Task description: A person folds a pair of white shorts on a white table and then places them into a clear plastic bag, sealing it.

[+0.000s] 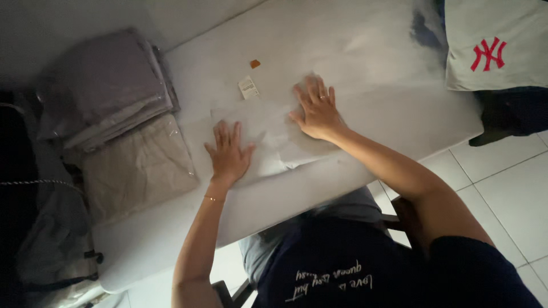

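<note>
Dim light falls on a white tabletop (365,51) over pale floor tiles (502,188). Both hands lie flat, fingers spread, on a clear plastic bag (274,142) at centre: left hand (228,154) at its 8 o'clock corner, right hand (317,111) at 2 o'clock. What the bag holds is hard to make out. At 11 o'clock of the bag sit a small white tag (248,87) and an orange scrap (254,63). At 9 o'clock, bagged folded garments (114,114) are stacked, grey over beige. A white cloth (491,45) with a red emblem is cut off at 2 o'clock.
</note>
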